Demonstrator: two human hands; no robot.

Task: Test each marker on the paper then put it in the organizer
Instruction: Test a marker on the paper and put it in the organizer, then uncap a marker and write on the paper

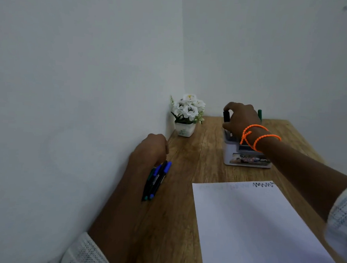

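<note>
White sheet of paper lies nearest, on the right half of a brown wood-grain table, running out of view at the bottom; a black zigzag test mark sits near its far right corner, with faint marks to its left. Bare table shows between the paper's left edge and the left forearm. Against the pale wall at the table's left edge, the left hand curls around a bundle of dark markers with blue and green caps, their ends pointing back toward the camera. Farther back, beyond the paper's far edge, stands a white plastic desk organizer with a printed label. The right hand, orange cord bracelets on its wrist, reaches over the organizer and pinches a black marker upright above it. A green marker stands behind the hand. A small white pot of white artificial flowers sits in the far corner, apart from the organizer
</note>
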